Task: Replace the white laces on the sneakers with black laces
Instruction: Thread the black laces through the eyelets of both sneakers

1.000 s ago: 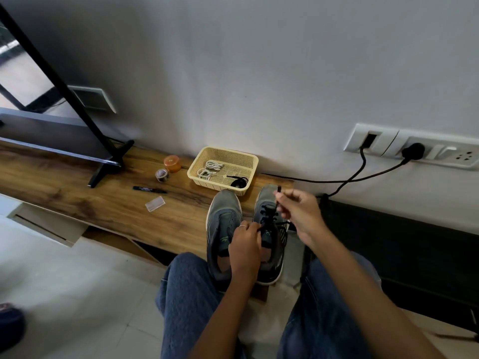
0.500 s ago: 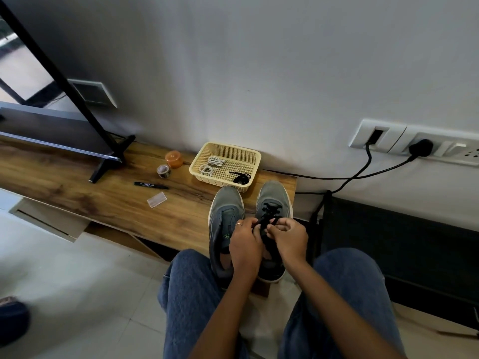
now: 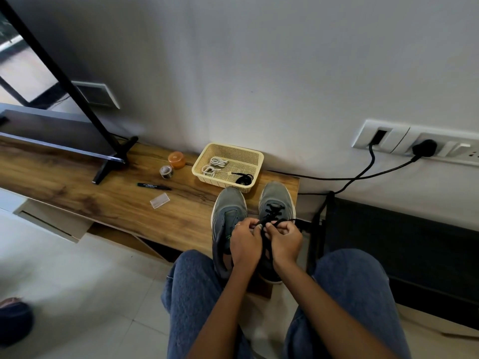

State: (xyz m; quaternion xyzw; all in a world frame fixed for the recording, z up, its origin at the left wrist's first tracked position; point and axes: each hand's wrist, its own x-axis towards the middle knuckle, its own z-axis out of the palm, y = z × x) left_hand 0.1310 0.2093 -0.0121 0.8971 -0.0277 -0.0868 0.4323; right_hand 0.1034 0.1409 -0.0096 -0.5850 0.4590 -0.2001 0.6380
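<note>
Two grey sneakers stand side by side, toes toward the wall, at the right end of a wooden shelf (image 3: 108,200). The left sneaker (image 3: 228,206) shows no lace. The right sneaker (image 3: 276,196) carries a black lace (image 3: 272,208) through its front eyelets. My left hand (image 3: 245,242) and my right hand (image 3: 285,240) meet over the right sneaker's tongue, each pinching a strand of the black lace. A cream basket (image 3: 255,159) behind the shoes holds white laces (image 3: 215,164) and a bundled black lace (image 3: 243,178).
On the shelf lie a black marker (image 3: 153,187), a small clear packet (image 3: 160,200), a tape roll (image 3: 166,172) and an orange lid (image 3: 176,159). A TV stand leg (image 3: 114,164) rests at left. Black cables (image 3: 363,174) run from wall sockets at right.
My right hand, raised a second ago with the lace end pulled up, has come down beside my left hand on the right sneaker. The left hand has stayed in place.
</note>
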